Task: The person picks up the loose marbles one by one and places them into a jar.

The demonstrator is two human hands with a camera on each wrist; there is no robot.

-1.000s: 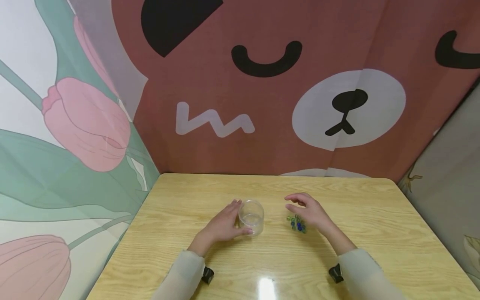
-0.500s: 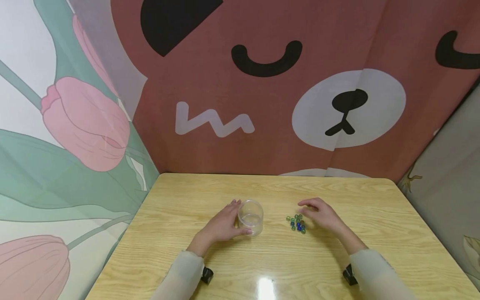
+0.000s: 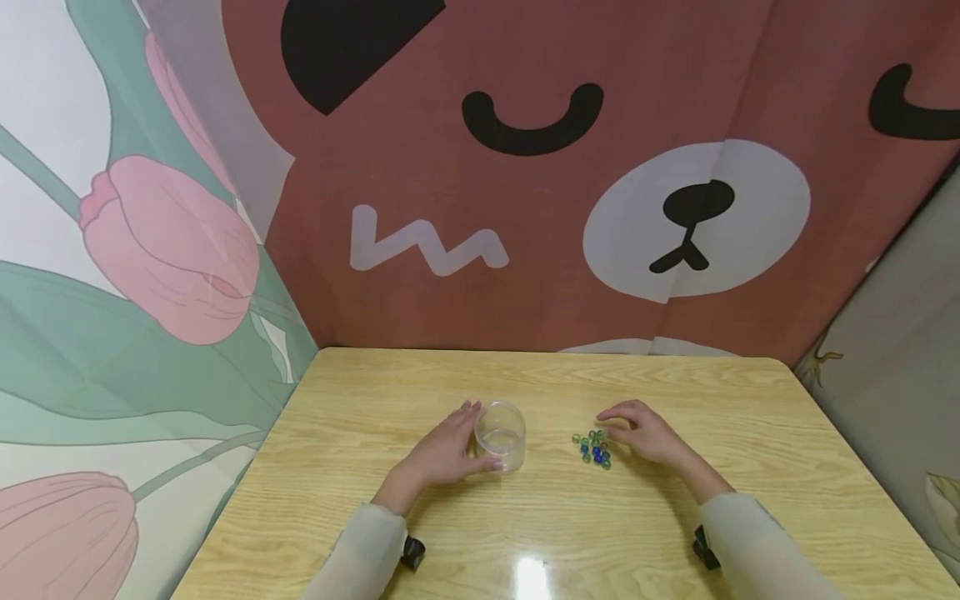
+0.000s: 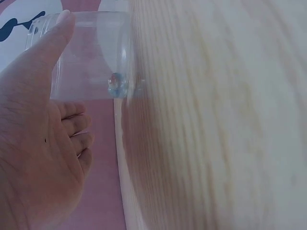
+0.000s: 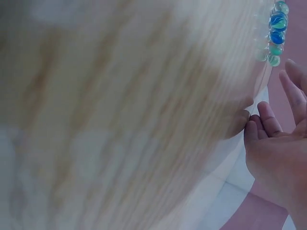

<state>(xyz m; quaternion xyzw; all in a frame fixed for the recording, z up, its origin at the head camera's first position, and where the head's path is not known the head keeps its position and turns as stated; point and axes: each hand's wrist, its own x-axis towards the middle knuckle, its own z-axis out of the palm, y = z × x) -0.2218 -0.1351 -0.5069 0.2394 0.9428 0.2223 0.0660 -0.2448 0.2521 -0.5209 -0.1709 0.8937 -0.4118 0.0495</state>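
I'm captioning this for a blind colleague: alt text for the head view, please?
A person's left hand grips a clear container on a wood-grain table; the right hand is beside green and blue marbles.

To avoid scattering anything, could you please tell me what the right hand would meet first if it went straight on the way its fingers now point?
The right hand would probably meet the marbles first, though its height over the table is unclear, so it might pass above them.
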